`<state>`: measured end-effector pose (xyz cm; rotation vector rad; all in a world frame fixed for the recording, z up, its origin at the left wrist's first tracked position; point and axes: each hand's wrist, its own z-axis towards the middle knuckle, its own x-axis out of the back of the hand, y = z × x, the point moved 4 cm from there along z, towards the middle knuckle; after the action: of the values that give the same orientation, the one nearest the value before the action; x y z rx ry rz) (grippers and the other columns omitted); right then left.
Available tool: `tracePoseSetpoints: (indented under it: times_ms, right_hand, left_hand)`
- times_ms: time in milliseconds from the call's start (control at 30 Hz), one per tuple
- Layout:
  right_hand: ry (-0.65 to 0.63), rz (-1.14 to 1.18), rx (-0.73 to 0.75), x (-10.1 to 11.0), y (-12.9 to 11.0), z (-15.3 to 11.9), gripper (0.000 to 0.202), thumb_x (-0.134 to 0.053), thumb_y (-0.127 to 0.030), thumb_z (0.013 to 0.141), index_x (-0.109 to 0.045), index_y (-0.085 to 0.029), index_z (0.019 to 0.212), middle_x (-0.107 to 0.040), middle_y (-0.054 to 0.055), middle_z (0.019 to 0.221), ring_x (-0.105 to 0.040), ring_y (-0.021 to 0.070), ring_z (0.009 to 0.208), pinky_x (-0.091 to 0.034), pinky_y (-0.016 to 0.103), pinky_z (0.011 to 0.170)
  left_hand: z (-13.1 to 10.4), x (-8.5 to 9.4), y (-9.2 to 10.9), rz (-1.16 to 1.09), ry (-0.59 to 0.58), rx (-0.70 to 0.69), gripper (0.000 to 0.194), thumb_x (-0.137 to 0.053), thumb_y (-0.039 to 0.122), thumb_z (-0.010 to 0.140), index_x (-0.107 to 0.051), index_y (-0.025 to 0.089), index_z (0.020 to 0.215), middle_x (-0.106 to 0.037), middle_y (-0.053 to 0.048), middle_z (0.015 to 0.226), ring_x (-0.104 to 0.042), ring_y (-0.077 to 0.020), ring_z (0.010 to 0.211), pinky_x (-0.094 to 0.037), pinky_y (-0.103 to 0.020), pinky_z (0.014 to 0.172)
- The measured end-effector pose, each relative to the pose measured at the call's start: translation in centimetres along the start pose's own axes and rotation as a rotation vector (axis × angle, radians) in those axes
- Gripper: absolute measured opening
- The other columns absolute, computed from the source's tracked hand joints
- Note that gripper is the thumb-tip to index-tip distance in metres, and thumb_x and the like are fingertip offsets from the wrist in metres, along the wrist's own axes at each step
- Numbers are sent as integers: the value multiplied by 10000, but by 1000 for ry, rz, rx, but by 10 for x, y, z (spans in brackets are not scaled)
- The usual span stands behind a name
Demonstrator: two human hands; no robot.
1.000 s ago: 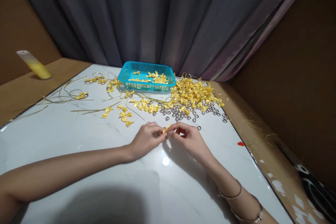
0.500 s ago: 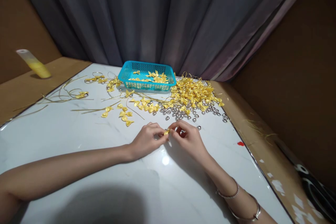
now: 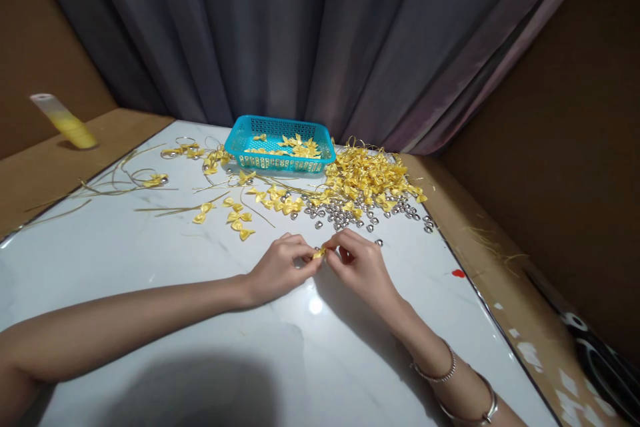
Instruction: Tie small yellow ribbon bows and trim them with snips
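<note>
Between my fingertips, above the white tabletop, is a small yellow ribbon bow [image 3: 319, 253]. My left hand [image 3: 285, 265] pinches its left side, thumb against forefinger. From the other side, my right hand [image 3: 359, 268] pinches its right end, with the fingers curled in. My fingers cover most of the bow, and I cannot make out whether anything else is in the pinch. Just beyond my hands lie scattered silver bells [image 3: 345, 215], a few of them close to my right knuckles. Loose yellow bows [image 3: 239, 217] lie past my left hand.
A blue plastic basket [image 3: 280, 163] with yellow bows stands at the back. Right of it is a heap of yellow bows with gold cords [image 3: 370, 177]. More gold cords [image 3: 120, 180] spread leftward. Scissors [image 3: 595, 353] and paper scraps [image 3: 530, 355] lie at right; a yellow-filled bottle [image 3: 67, 123] leans at left.
My right fingers have shifted very slightly to the right, and a little more of the bow shows between the hands. Everything on the table stays as it was.
</note>
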<state>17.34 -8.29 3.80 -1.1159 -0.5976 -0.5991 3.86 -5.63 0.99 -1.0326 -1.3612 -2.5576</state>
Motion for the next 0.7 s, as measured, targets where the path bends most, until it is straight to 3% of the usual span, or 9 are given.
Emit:
tracePoseSetpoints:
  times_ms: [300, 700]
  right_hand:
    - [-11, 42, -20, 2, 0, 1, 160, -496, -103, 764, -639, -168, 733, -608, 27, 717, -498, 115, 584, -376, 234, 544]
    - [-132, 107, -101, 1, 7, 4, 193, -507, -84, 734, -680, -167, 749, -601, 26, 735, -504, 115, 592, -390, 248, 563]
  left_hand:
    - [-1, -1, 1, 6, -13, -36, 210, -543, 175, 809, -634, 166, 620, -588, -9, 625, -535, -130, 649, -416, -266, 680]
    - [-1, 1, 3, -6, -11, -24, 203, -540, 186, 808, -658, 176, 643, -596, -12, 625, -534, -127, 635, -424, -259, 655]
